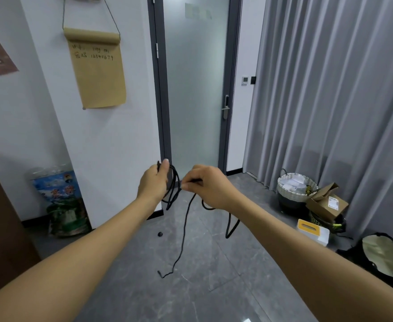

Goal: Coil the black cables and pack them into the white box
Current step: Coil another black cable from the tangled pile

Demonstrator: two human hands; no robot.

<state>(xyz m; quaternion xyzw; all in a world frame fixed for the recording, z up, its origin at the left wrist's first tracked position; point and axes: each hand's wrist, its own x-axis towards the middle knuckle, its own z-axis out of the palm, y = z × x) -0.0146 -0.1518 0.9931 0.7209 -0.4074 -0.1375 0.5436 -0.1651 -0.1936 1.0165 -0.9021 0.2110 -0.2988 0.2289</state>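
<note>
Both forearms fill the foreground, reaching out over grey floor tile (214,287). Coiling partly done: a few loops of black cable (173,184) hang from the left hand (153,182), long tail trailing down to the floor, plug end loose. Still to do: finish winding, then pack. White box (313,231) sits far right by the curtain, well apart. Left hand grips the loops, thumb up. Right hand (208,184) pinches the strand just beside them.

Left hand (153,182) hides its fingers; black cable (184,231) partly behind right wrist.
</note>
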